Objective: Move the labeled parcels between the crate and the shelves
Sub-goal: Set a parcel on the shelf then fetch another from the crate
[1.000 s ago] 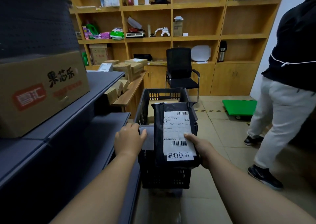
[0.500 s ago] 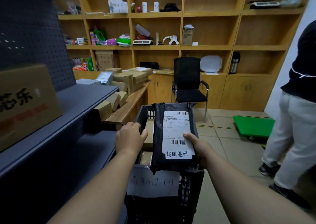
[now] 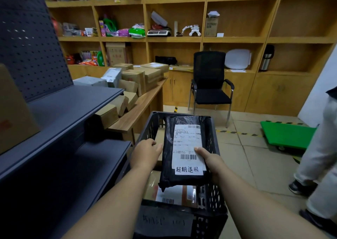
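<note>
From the head view, the person is holding a black parcel [image 3: 184,151] with both hands just above the dark plastic crate [image 3: 212,198], its white shipping label facing up. The right hand [image 3: 209,161] is gripping the parcel's right edge, thumb pressing down on the label near the lower barcode, the other fingers hidden underneath. The left hand [image 3: 145,154] is lying against the parcel's left edge with fingers curled; whether that grip is wrapping under the parcel or only bracing it is hard to tell. The parcel's long axis is running away from the person, roughly in line with the crate. The grey metal shelves [image 3: 78,107] are standing to the left, so the left hand is the nearer one, and the coming move probably calls for a sideways swing leftward. Below the lifted parcel, a brown box with a label [image 3: 175,196] is lying inside the crate. A wooden counter [image 3: 138,111] carrying cardboard boxes is standing beyond the shelves.
</note>
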A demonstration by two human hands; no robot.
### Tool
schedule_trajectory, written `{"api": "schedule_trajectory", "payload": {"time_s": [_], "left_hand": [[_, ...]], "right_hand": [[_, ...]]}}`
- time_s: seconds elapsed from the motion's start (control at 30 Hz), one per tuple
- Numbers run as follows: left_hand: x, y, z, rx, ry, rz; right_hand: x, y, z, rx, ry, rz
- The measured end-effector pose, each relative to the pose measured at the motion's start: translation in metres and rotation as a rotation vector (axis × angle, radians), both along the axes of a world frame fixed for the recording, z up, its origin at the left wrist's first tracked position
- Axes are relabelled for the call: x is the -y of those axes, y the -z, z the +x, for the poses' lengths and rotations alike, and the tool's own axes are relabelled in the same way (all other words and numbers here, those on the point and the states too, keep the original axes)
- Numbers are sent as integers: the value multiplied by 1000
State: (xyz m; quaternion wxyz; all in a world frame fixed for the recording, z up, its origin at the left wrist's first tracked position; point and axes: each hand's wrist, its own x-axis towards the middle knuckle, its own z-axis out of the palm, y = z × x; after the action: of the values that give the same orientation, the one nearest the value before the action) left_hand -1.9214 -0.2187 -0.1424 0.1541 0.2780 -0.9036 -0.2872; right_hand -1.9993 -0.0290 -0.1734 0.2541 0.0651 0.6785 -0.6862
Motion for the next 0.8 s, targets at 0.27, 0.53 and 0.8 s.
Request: {"api": "schedule_trajectory", "payload": {"time_s": [0.27,0.53,0.8], "left_hand": [[18,28,-57,-32,-22,723],[45,58,-112,2,-81,1007],[57,90,-150,14,-128,1065]], "right_hand": [[27,19,-45,48,-5,7],[62,44,-95,130,2,27],[85,73,-135,214,-14,107]]}}
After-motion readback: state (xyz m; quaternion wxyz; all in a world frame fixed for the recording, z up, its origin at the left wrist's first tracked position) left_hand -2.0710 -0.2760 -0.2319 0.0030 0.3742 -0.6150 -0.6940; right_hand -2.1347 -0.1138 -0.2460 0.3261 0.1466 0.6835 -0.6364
